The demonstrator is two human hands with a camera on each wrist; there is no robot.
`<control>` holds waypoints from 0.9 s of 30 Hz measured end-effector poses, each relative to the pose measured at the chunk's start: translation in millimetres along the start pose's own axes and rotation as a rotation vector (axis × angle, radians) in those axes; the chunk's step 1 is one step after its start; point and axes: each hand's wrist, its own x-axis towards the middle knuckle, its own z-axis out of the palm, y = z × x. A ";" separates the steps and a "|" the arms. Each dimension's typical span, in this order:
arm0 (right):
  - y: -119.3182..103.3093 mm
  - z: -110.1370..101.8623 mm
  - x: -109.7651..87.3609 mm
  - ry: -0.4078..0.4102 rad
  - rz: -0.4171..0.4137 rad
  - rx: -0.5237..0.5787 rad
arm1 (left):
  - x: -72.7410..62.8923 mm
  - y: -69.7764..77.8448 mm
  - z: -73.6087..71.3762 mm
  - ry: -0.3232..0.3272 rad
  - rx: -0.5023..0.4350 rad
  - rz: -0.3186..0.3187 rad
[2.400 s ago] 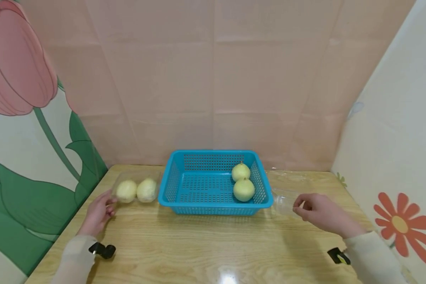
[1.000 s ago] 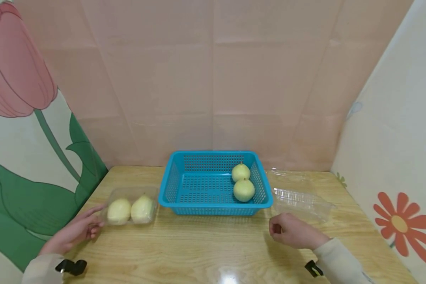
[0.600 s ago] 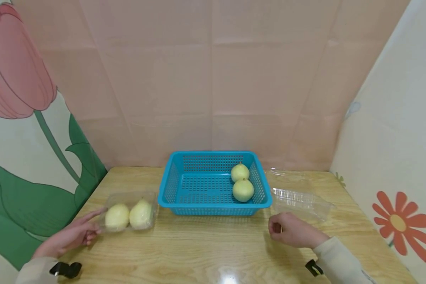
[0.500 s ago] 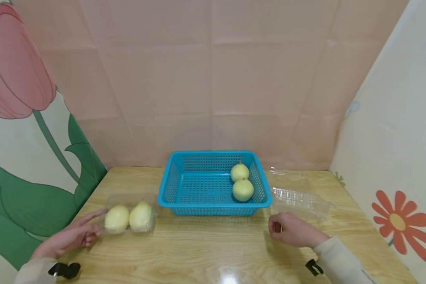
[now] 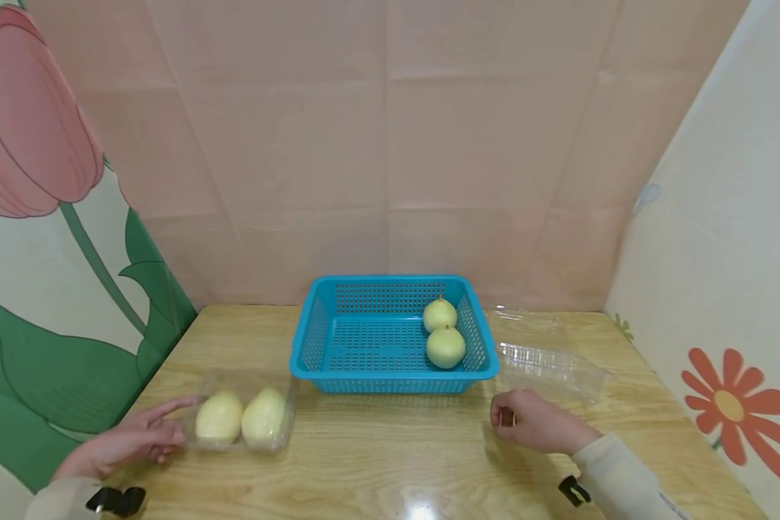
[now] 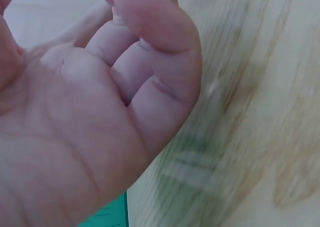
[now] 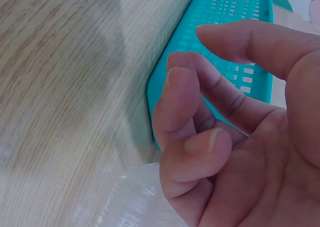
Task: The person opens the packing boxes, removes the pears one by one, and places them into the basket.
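At the table's left lies a clear plastic box (image 5: 287, 422) with two pale yellow-green pears (image 5: 264, 419) inside. My left hand (image 5: 126, 439) touches the box's left end, its upper finger stretched along the edge and the others bent. In the left wrist view the bent fingers (image 6: 165, 62) hide most of the contact. My right hand (image 5: 542, 422) hovers low over the table, in front of the basket's right corner. Loosely curled with nothing in its grasp, its fingers (image 7: 175, 97) show in the right wrist view.
A blue perforated basket (image 5: 393, 377) stands at the middle back, with two pears (image 5: 445, 348) against its right wall. To its right lies open clear plastic packaging (image 5: 552, 366) on the wooden table (image 5: 390, 451). A pink cloth (image 5: 390, 144) hangs behind.
The box of pears has come from beside the basket toward me, then shifted slightly right, with my left hand at its end. My right hand has left the clear packaging and now stays still.
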 end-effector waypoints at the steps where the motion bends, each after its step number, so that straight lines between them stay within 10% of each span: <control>1: 0.0 0.2 0.0 0.001 0.000 0.001 | 0.7 0.2 1.8 -0.016 -0.003 0.006; 27: -5.1 5.1 0.7 -0.008 0.036 0.013 | 40.9 14.8 65.6 -0.111 0.059 -0.083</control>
